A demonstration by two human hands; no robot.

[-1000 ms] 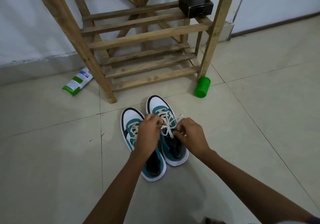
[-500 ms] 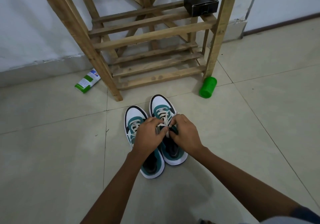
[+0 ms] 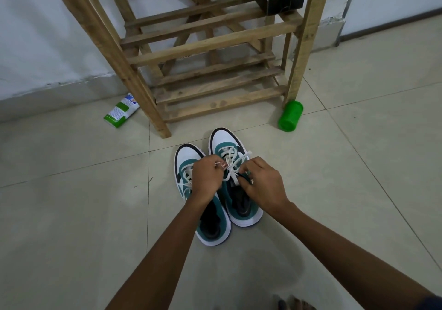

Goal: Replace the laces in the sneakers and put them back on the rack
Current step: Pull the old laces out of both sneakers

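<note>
Both hands' grip: pinching lace (image 3: pixel 233 166), right sneaker (image 3: pixel 235 204).

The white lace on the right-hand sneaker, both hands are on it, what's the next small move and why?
Probably draw the two ends apart to snug the knot. The left hand and right hand each pinch the white flat lace over the teal and white sneaker, and its loops look loose. The wooden slatted rack can wait.
</note>
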